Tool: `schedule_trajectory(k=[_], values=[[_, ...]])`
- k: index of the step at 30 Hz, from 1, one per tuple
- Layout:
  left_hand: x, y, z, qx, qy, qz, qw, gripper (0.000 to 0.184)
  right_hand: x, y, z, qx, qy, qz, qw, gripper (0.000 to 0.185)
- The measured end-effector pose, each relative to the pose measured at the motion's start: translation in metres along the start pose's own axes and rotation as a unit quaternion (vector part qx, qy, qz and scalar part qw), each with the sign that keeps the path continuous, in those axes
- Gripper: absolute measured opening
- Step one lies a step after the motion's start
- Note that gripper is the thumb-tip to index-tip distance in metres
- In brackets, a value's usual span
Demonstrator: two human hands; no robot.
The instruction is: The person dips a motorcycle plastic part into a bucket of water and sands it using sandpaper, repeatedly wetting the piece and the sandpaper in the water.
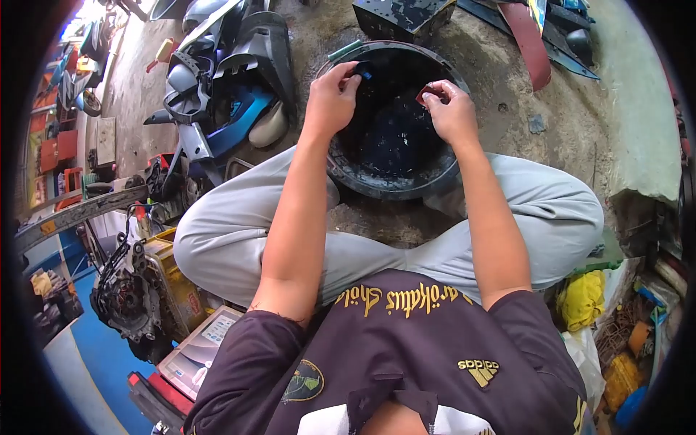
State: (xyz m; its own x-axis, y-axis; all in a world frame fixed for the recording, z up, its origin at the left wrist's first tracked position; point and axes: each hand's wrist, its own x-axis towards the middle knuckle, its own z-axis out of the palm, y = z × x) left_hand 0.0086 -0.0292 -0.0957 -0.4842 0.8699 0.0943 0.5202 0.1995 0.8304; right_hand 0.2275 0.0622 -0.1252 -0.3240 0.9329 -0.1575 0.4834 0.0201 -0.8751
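Note:
A round black tub (392, 193) with dark, wet-looking contents stands on the floor in front of my crossed legs. My left hand (333, 99) is over its left rim, thumb and fingers pinched on a small dark piece with a blue glint (364, 70); its kind is unclear. Above the tub's right side, my right hand (452, 114) is closed on a small dark red piece (428, 93), partly hidden by the fingers. A green strip (344, 50) lies on the rim at the upper left, near my left hand.
Motorcycle body panels (250, 80) are piled left of the tub. A black box (403, 17) stands just beyond it. A red panel (528, 47) lies at the upper right. An engine part (130, 290) is at the lower left, a yellow bag (582, 300) at the right.

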Motion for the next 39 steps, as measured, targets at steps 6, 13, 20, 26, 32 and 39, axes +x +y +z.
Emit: schedule_trajectory(k=[6, 13, 20, 26, 32, 39], values=[[-0.025, 0.026, -0.018, -0.012, -0.037, -0.023, 0.999, 0.026, 0.005, 0.02, 0.004, -0.002, 0.01, 0.005, 1.0, 0.018], [-0.083, 0.038, -0.012, -0.021, -0.046, -0.037, 0.998, 0.035, 0.001, 0.025, 0.006, -0.028, -0.011, 0.011, 0.999, 0.018], [-0.087, 0.041, -0.009, -0.02, -0.057, 0.008, 0.998, 0.045, -0.013, 0.013, 0.006, -0.011, -0.032, 0.007, 0.999, 0.014], [-0.106, 0.063, -0.021, 0.026, -0.125, -0.019, 0.992, 0.049, -0.034, 0.02, 0.028, -0.026, 0.017, -0.116, 0.993, 0.012], [-0.105, 0.049, -0.014, 0.026, -0.116, -0.064, 0.991, 0.017, -0.053, 0.018, 0.032, -0.06, 0.004, -0.187, 0.981, 0.011], [-0.087, 0.011, 0.009, -0.211, -0.045, -0.123, 0.969, 0.026, -0.067, 0.012, 0.036, -0.066, 0.052, -0.214, 0.973, 0.011]])
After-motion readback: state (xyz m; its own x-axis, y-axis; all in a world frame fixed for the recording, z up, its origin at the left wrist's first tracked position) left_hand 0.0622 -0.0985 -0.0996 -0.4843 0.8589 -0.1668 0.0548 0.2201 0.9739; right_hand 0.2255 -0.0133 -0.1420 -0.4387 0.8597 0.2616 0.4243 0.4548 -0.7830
